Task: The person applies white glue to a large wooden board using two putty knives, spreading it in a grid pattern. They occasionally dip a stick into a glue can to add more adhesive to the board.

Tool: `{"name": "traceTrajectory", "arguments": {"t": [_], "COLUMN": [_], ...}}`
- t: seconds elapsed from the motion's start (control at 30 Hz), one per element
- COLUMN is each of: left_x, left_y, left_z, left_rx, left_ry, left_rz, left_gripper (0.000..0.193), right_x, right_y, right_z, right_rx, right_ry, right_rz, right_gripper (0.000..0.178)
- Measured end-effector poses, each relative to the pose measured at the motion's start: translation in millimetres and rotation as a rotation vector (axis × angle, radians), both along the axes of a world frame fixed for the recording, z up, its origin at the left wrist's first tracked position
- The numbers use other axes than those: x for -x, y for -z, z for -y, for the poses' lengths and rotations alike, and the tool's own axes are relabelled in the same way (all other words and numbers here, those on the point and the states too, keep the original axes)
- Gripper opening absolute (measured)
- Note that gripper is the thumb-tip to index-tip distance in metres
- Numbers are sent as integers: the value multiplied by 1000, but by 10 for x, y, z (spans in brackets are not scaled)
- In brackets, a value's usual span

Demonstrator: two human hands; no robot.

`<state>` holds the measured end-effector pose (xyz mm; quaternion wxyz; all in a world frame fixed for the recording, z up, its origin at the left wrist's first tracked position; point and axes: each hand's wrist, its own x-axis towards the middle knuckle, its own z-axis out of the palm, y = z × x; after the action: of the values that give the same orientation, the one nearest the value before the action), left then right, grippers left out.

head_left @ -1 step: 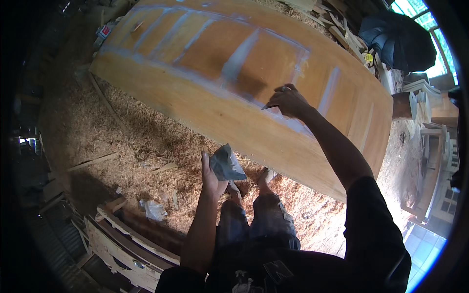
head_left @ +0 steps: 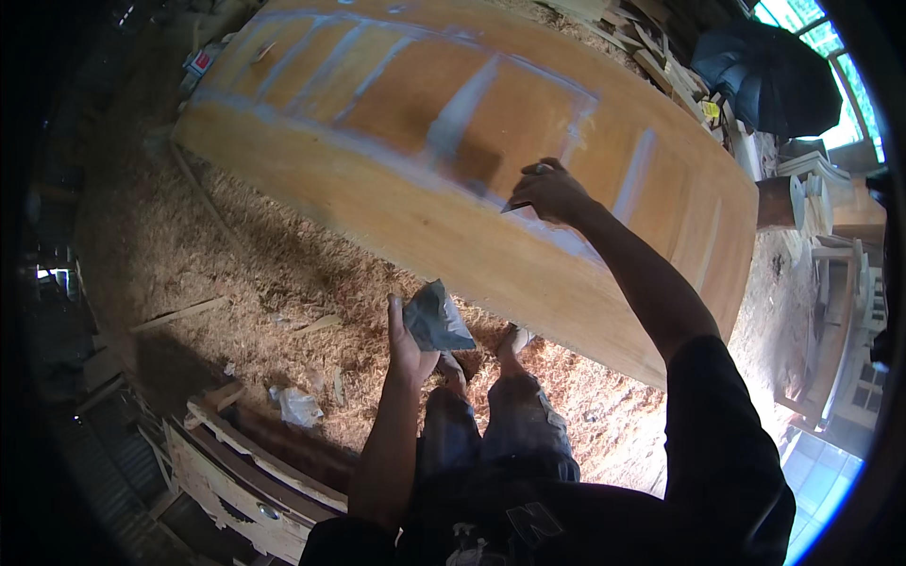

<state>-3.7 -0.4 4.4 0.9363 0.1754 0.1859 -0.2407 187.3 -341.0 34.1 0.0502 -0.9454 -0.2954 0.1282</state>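
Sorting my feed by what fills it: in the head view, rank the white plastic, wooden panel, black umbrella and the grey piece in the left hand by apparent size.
1. Wooden panel
2. Black umbrella
3. Grey piece; appears nearer the camera than the plastic
4. White plastic

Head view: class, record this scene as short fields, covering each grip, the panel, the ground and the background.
Left grip: holds a grey sheet, beside the panel's near edge
Right grip: holds a thin blade over the panel; contact unclear
Panel: wooden, orange-brown, with pale streaks
Ground: shavings, with a crumpled clear bag at lower left
Background: open black umbrella at upper right, near scrap wood
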Motion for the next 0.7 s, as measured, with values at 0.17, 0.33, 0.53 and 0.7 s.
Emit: {"name": "traceTrajectory", "arguments": {"t": [0.17, 0.33, 0.53, 0.7], "left_x": [20, -131, -298, -560], "left_y": [-52, 3, -93, -61], "left_z": [-69, -129, 193, 1178], "left_rx": [31, -48, -382, -491], "left_ry": [-49, 8, 126, 164], "left_rz": [-42, -76, -25, 56], "left_gripper": [70, 68, 64, 71], "right_x": [298, 1046, 1674, 1757], "right_y": [156, 80, -134, -584], "right_z": [357, 1073, 1349, 1074], "right_rx": [113, 165, 165, -629], "right_ry": [-35, 67, 287, 678], "right_rz": [-69, -38, -168, -30], "right_gripper": [46, 45, 36, 30]}}
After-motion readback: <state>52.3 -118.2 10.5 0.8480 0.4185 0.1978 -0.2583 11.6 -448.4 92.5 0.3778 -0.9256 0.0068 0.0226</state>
